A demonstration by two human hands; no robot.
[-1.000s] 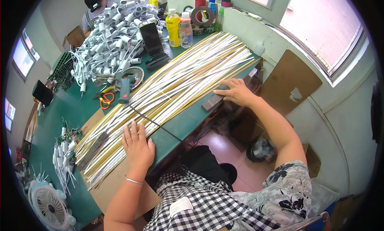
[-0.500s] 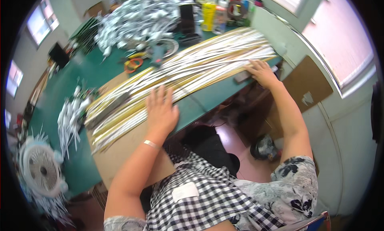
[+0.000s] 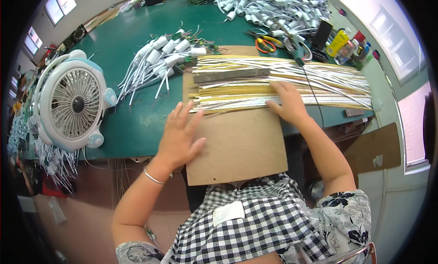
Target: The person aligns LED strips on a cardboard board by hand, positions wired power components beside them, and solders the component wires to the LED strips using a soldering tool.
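Far left, at nine o'clock, a white and pale blue desk fan (image 3: pixel 75 104) sits on the green table (image 3: pixel 132 127), well apart from the work. Moving in, a bunch of white capped cable pieces (image 3: pixel 159 60) lies at eleven o'clock, just beside the brown board (image 3: pixel 237 145). Now the left hand (image 3: pixel 179 135) lies spread wide and flat, palm on the board's left edge, gripping nothing. The board juts over the table's near edge toward the person's lap, and that looks like the risk: if the palm lifts or presses too far out, the board could tip and shed its load. Across its upper half runs the long bundle of white and yellow strips (image 3: pixel 255 81), with a grey bar (image 3: pixel 230 75) lying on top. The right hand (image 3: pixel 288 103) lies open, fingers flat on the strips' near edge, holding none; a shove here could fan the loose strips out of line. At one o'clock, orange-handled scissors (image 3: pixel 264 44), then a yellow bottle (image 3: pixel 336 43) among smaller bottles; contents I cannot tell.
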